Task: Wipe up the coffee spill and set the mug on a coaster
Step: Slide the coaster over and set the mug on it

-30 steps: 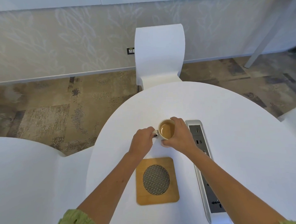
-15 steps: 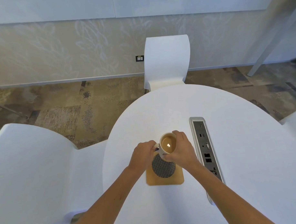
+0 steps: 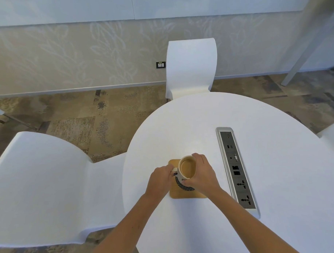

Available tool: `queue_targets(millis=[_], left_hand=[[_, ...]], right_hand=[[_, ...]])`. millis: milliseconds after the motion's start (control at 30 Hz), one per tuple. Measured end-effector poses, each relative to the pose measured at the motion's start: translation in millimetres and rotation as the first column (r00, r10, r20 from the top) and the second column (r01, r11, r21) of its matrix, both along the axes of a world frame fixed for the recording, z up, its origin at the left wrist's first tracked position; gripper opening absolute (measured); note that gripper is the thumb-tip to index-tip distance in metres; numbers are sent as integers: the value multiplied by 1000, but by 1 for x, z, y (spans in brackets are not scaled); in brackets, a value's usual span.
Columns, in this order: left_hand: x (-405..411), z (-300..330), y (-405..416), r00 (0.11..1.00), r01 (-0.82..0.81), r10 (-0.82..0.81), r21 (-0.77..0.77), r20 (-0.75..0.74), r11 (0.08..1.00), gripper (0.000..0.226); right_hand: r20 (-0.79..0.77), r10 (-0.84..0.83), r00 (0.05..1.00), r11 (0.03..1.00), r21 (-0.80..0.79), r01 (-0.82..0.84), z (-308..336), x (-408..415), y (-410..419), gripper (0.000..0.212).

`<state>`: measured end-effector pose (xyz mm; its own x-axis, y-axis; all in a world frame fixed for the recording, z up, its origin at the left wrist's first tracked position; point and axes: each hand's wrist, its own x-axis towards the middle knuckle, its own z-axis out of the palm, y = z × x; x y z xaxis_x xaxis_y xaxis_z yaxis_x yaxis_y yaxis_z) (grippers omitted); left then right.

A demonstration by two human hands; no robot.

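The mug (image 3: 187, 168) is held over the coaster (image 3: 185, 193) near the tabletop's (image 3: 277, 179) 7 o'clock edge, its handle pinched by the left hand (image 3: 159, 180) and its body gripped by the right hand (image 3: 201, 174), so lowering it level and releasing is judged next.

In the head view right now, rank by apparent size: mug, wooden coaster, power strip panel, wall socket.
1. power strip panel
2. wooden coaster, partly hidden
3. mug
4. wall socket, farther away, so true size unsure
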<state>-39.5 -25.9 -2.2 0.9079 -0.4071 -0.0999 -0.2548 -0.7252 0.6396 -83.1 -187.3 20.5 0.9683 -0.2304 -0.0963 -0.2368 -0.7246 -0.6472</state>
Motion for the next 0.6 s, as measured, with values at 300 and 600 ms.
queue_targets(millis=[300, 600], left_hand=[[-1, -5, 1, 1000, 2, -2, 2, -20, 1000, 19], [-5, -8, 5, 998, 32, -35, 51, 57, 998, 19]], right_hand=[[-4, 6, 1000, 1000, -3, -6, -6, -2, 1, 81], [-30, 39, 999, 998, 51, -37, -7, -11, -3, 97]])
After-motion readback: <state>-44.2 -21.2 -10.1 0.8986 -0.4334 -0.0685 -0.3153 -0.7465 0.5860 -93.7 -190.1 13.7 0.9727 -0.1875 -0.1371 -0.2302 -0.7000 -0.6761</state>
